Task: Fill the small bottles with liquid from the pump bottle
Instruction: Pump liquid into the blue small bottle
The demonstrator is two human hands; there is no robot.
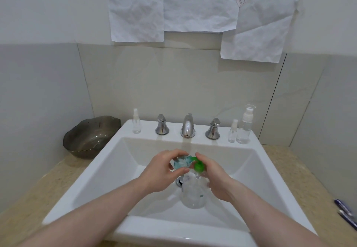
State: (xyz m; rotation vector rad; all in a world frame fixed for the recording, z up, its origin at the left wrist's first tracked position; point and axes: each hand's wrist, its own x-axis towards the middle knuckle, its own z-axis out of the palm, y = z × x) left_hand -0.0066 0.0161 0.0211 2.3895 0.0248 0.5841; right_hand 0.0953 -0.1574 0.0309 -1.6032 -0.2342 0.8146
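Over the white sink (108,161), my right hand (212,177) grips a clear pump bottle (193,192) with a green pump head (199,166), a finger lying on top of the pump. My left hand (164,171) holds a small pale-blue bottle (181,162) tilted against the green nozzle. A small clear spray bottle (136,122) stands on the sink ledge at the left. Another small spray bottle (233,131) and a taller clear pump bottle (245,126) stand on the ledge at the right.
A chrome faucet (187,127) with two handles (161,125) (213,128) sits at the back of the sink. A dark metal bowl (90,136) rests on the beige counter at the left. Pens (345,214) lie at the right edge. Crumpled paper sheets (193,5) hang on the wall.
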